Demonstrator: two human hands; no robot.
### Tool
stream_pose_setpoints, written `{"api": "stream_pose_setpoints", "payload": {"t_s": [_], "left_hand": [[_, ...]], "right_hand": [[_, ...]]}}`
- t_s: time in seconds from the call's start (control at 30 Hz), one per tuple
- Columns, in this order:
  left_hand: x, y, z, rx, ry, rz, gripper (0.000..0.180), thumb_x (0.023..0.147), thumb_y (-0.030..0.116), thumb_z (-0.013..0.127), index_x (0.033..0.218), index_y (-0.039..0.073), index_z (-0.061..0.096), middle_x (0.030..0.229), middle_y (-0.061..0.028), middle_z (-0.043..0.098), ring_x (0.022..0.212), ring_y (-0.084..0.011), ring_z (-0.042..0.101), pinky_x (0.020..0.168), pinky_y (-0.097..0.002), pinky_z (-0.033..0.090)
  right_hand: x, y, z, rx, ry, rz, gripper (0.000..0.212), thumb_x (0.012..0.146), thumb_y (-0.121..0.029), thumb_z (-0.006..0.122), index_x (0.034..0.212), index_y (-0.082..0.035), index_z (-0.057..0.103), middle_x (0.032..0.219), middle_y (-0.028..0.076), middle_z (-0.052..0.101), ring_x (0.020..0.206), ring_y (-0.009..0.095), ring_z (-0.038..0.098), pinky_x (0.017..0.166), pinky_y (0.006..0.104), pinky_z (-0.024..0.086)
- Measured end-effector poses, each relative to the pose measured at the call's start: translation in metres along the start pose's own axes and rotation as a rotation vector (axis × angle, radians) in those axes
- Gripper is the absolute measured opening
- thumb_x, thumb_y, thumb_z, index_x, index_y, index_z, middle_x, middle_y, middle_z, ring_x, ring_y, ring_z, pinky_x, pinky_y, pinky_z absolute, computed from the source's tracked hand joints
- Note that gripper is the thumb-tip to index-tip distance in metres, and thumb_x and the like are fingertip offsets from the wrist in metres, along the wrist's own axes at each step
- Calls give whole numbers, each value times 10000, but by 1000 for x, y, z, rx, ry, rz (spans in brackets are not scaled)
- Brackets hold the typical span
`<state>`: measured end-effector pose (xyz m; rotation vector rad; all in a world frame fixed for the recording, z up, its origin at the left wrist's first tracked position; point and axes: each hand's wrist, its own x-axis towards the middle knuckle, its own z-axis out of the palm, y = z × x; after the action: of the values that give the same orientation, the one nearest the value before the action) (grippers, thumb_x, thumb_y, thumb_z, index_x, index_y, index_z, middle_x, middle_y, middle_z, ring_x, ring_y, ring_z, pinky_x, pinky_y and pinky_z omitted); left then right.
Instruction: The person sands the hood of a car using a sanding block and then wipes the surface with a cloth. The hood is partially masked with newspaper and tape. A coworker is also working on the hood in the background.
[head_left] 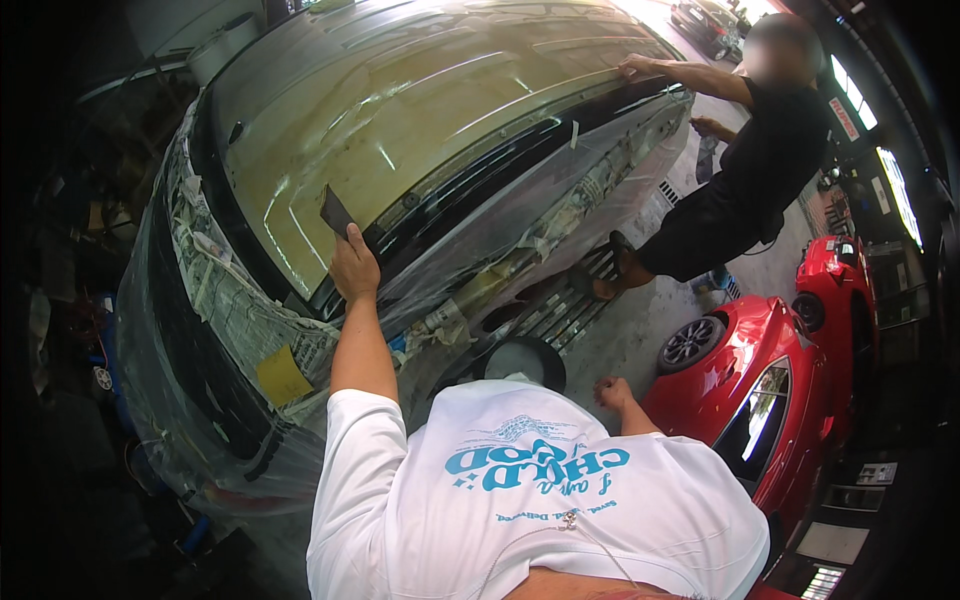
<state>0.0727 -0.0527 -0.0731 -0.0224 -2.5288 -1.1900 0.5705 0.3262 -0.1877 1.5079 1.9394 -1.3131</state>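
Note:
My left hand reaches out over the near corner of a car roof, closed on a dark, flat sheet of sandpaper. The sheet's far end stands up from the fingers, over the dull yellowish roof surface with its pale wet-looking streaks. Down by my right side, near the red car, my right hand has its fingers curled in, and nothing shows in it. A yellow square sheet lies on the newspaper masking to the left of my left forearm.
Clear plastic film covers the car's sides. Across the roof's right side another person rests a hand on its edge. A black round tub stands close before me, beside a slatted rack. Red cars stand at the right.

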Motion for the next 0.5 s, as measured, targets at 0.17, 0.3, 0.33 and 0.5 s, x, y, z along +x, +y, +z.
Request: {"api": "stream_pose_setpoints", "payload": {"t_s": [0.17,0.3,0.33,0.5], "left_hand": [[0,2,-2,-16,-3,12,555,1109,476,334,1357,57,601,1125,-299,691,1025,-545,622,854,-616,473],[0,3,-1,1,8,11,552,1111,473,334,1343,51,603,1095,-301,695,1008,-548,624,837,-619,471],[0,3,-2,18,4,10,552,1111,473,334,1338,50,604,1086,-300,696,1003,-548,625,833,-620,471],[-1,4,-4,5,10,17,551,1112,472,336,1320,42,610,1061,-298,701,988,-548,628,824,-621,471]], "right_hand": [[6,3,-2,4,8,-20,232,894,-120,681,1071,17,739,834,119,727,672,218,710,602,347,583],[11,6,-6,4,-15,-44,237,886,-108,676,1079,13,739,828,115,733,674,214,713,595,348,584],[10,6,-7,-2,-16,-42,241,884,-107,673,1082,13,739,825,114,735,674,213,714,593,349,584],[7,3,-8,-11,-18,-43,238,877,-114,655,1063,6,743,816,114,740,675,205,716,590,347,584]]}}
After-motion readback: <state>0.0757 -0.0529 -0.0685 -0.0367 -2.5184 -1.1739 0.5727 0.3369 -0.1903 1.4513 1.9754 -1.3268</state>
